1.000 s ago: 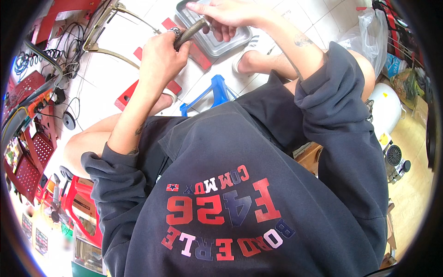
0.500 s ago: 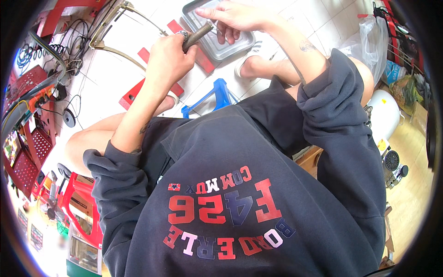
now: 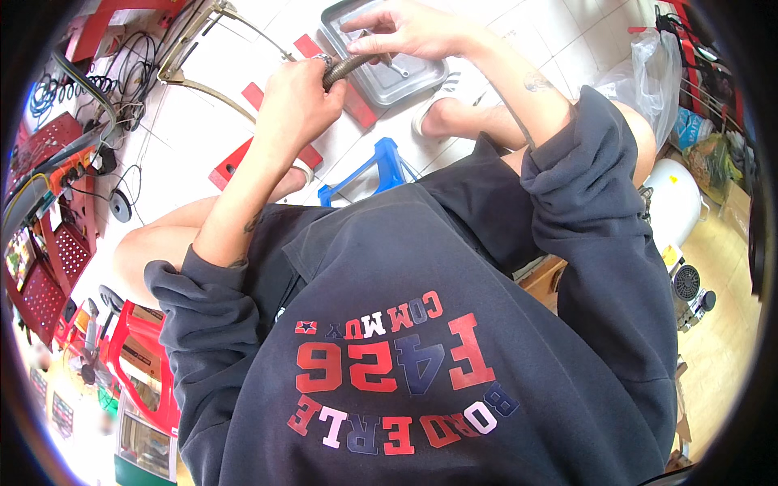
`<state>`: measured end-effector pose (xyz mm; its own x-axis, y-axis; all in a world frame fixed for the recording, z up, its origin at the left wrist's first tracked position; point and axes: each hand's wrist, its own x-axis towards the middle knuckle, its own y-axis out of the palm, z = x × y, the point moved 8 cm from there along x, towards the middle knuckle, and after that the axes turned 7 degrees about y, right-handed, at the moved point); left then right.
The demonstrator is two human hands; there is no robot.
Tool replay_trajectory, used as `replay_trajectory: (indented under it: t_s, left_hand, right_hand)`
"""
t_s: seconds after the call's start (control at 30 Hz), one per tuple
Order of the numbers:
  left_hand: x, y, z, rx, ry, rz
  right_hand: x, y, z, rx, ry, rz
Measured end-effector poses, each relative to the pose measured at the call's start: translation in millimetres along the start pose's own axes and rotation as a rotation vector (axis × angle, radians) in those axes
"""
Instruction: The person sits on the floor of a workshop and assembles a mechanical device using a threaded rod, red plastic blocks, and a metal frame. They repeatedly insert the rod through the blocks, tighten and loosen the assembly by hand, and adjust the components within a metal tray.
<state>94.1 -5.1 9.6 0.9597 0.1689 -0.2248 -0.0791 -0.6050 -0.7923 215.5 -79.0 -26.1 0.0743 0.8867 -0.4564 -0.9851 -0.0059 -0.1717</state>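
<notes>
Near twelve o'clock, the left hand (image 3: 297, 99) is clasping the lower end of a ribbed coil (image 3: 347, 68) whose long axis is pointing toward two o'clock, where the right hand (image 3: 415, 32) is meeting it, grip unclear.

Light: bright overall | Glare: tiled floor (image 3: 559, 40) washes toward white, lower-left rim burns out (bluish fringe there) | Shadow: soft in the dark sweatshirt's (image 3: 462, 267) folds | Lens: corners black, edges bend, rim details blur
</notes>
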Motion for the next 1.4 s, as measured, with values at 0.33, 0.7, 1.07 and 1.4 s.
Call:
replay_trajectory:
  t_s: [0.33,0.7,1.07,1.4]
  left_hand:
    - [-0.8,5.0,2.9,-0.037,0.150,-0.169]
    - [-0.1,3.1,-2.3,-0.089,0.067,-0.081]
    - [-1.7,4.3,1.8,-0.021,0.100,-0.140]
    - [-2.3,1.3,2.4,-0.113,0.115,-0.163]
  right_hand:
    - [21.8,17.6,-30.3,0.071,0.184,-0.185]
    - [19.4,16.8,-14.3,0.295,0.017,-0.279]
    - [10.1,22.2,-3.4,0.070,0.082,-0.621]
    - [-20.2,27.7,6.8,0.188,-0.276,-0.578]
